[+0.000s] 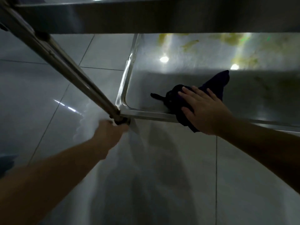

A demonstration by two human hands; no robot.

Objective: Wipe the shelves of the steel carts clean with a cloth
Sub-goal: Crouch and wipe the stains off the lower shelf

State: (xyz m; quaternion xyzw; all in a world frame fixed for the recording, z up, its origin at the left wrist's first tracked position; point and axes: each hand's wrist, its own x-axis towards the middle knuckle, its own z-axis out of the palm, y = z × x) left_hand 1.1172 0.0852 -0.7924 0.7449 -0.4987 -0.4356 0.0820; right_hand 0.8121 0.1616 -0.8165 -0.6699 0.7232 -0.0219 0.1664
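I look down on the lower shelf [170, 78] of a steel cart. A dark purple cloth [215, 82] lies on it near the front left corner and hangs over the front rim. My right hand [204, 109] lies flat on the cloth with fingers spread, pressing it onto the shelf. My left hand [108, 133] is at the base of the cart's steel corner post [65, 65], blurred, apparently gripping it. Yellowish smears [232, 39] stain the back of the shelf.
The upper shelf's steel edge [162, 17] spans the top of the view, overhanging the lower one. Grey glossy floor tiles [48, 95] surround the cart on the left and front. A blue object [6, 161] shows at the left edge.
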